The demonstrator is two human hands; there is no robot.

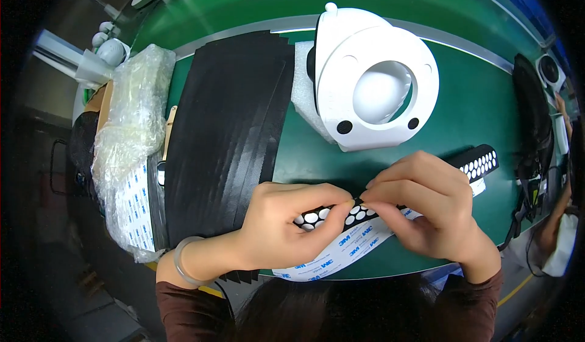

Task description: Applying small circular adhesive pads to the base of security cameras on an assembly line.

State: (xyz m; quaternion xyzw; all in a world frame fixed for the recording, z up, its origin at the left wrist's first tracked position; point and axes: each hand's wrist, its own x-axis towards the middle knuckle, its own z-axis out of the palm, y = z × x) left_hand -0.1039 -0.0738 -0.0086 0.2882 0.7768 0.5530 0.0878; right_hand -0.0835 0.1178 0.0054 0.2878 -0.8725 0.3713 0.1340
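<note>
A long black strip with rows of white round dots [481,163] runs across the near side of the table, passing behind both hands. Thumb and forefinger of my left hand [281,223] are closed on its middle stretch. Right beside them, my right hand [429,202] pinches at the upper edge of the same strip. The fingertips nearly meet, and anything tiny between them is too small to make out. Under the strip lies white backing paper [329,260] with blue print, curving along the table's near edge.
A stack of black textured sheets [225,123] lies left of centre. Beyond my hands stands a white plastic housing [378,43] with a round opening, partly on white foam [303,89]. Clear plastic wrapping [137,92] is at far left. Dark items [531,123] line the right edge, near another person's arm.
</note>
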